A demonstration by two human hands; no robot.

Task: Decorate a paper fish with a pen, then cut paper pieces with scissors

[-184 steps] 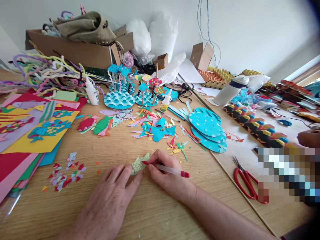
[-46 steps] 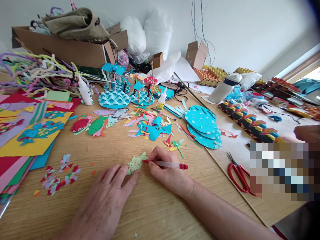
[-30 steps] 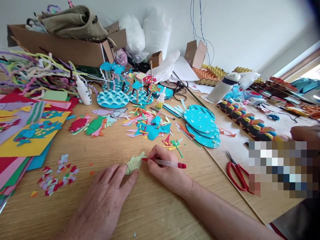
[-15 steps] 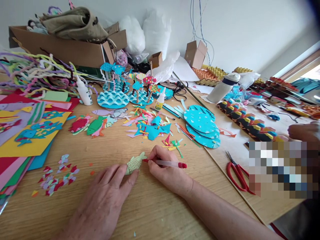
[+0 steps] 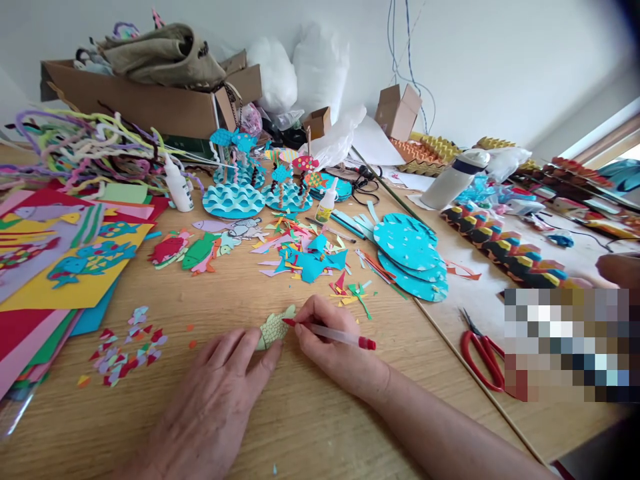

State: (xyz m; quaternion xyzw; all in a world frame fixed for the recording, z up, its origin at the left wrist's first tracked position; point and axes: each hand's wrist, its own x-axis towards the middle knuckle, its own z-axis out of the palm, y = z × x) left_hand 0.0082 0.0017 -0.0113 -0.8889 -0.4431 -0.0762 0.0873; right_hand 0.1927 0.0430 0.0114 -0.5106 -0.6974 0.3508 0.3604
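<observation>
A pale green paper fish [image 5: 274,329] with scale lines drawn on it lies on the wooden table. My left hand [image 5: 215,380] pins its head end down, thumb on the near side and fingers on the far side, hiding part of it. In my right hand [image 5: 327,337] is a red felt-tip pen [image 5: 337,335] with a clear barrel, pinched between thumb and fingers. Its tip rests at the fish near the tail. Small coloured paper snippets [image 5: 130,350] lie left of my hands. Beyond them are cut-out fish, a green one [image 5: 198,251] and a red one [image 5: 168,247].
Blue paper discs [image 5: 405,243], paper scraps [image 5: 310,260] and glue bottles [image 5: 177,183] stand or lie farther back. Coloured sheets [image 5: 120,257] are stacked at left. Red-handled scissors [image 5: 481,357] and a thin stick [image 5: 457,357] lie at right. Another person's hand [image 5: 620,272] shows at the right edge.
The pen tip has moved from the tail's edge leftward onto the fish near the tail. The whole view has shifted slightly, so things appear farther right. My left hand still pins the fish.
</observation>
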